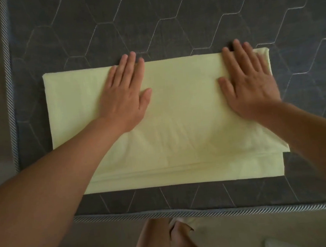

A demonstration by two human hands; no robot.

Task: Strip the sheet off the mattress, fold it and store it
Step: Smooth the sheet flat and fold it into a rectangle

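2 flat palms on the pale yellow sheet (178,110), already stripped and folded into a thick rectangle on the bare grey mattress (168,19), near its front corner. Left hand (124,95) and right hand (251,86) both pressed down with fingers straight and spread, gripping nothing, fingertips reaching just over the far fold.

Probable step: smoothing before 1 more fold.

Risks, as judged from here:
- Uneven layers. Lower layer showing past the top layer along the near edge, with the right corner jutting out; likely to worsen with another fold.
- Trapped puckers near the middle.
- Loose stack, liable to slide apart once lifted for storage without support underneath.
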